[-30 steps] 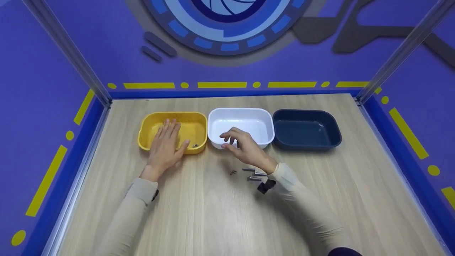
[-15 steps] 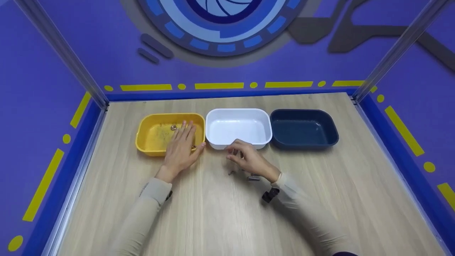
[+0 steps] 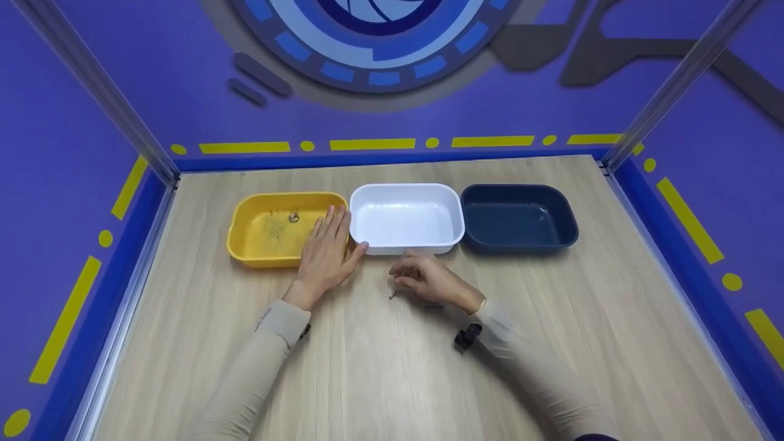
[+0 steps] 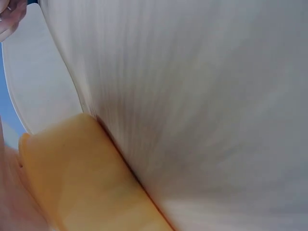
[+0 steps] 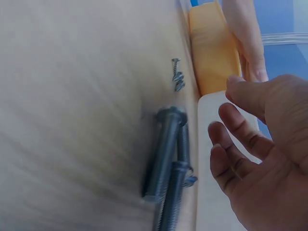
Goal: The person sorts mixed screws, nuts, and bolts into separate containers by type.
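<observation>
My left hand (image 3: 326, 254) lies flat with straight fingers over the right end of the yellow bin (image 3: 269, 262), its thumb at the corner of the white bin (image 3: 407, 217). A small metal nut-like piece (image 3: 294, 217) sits on the yellow bin's floor. My right hand (image 3: 433, 278) hovers just in front of the white bin with fingers loosely bent. In the right wrist view, nothing shows between its thumb and fingers. Beneath it on the table are several thick metal bolts (image 5: 166, 154) and a few small screws (image 5: 177, 76), mostly hidden by the hand in the head view.
A dark blue bin (image 3: 519, 220) stands at the right end of the row, touching the white bin. The wooden table (image 3: 380, 380) is enclosed by blue panels (image 3: 67, 184) at the back and both sides.
My left hand has slid right across the yellow bin, uncovering the nut-like piece. My right hand has drawn back from over the white bin's front edge and now covers most of the bolts.
</observation>
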Motion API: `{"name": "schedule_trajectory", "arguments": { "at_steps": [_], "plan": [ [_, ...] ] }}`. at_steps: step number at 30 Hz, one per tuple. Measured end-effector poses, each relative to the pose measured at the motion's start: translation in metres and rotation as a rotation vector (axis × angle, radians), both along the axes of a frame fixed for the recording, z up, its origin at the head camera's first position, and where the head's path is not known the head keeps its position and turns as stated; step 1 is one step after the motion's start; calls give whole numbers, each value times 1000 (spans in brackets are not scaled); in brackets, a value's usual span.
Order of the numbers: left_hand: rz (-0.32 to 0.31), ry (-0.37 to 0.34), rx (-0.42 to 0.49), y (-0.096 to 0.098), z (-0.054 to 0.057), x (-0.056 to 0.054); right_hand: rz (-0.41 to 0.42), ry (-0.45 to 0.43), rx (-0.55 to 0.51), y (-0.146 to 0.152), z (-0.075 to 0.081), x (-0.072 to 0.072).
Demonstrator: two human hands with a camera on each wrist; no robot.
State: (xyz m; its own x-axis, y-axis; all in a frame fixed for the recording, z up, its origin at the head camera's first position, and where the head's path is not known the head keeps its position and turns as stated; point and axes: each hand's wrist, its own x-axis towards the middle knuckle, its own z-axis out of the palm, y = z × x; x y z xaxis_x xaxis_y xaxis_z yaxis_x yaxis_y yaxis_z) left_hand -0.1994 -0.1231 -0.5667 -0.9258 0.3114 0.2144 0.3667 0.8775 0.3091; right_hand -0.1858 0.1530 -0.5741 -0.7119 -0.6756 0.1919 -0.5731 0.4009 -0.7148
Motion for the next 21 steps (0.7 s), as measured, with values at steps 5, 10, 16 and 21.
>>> {"name": "schedule_trajectory", "arguments": {
  "at_steps": [5,10,16,21],
  "plan": [
    [12,11,-4,8,-2,-3,59,-50,19,1,-4,-3],
    [16,20,-10,14,-2,-6,86,-69,73,3,-7,-4],
    [47,6,-32,16,-2,-9,110,-59,108,4,-9,-5],
    [62,-26,-48,17,-1,-11,108,-76,139,2,-10,-7]
  ]
}}
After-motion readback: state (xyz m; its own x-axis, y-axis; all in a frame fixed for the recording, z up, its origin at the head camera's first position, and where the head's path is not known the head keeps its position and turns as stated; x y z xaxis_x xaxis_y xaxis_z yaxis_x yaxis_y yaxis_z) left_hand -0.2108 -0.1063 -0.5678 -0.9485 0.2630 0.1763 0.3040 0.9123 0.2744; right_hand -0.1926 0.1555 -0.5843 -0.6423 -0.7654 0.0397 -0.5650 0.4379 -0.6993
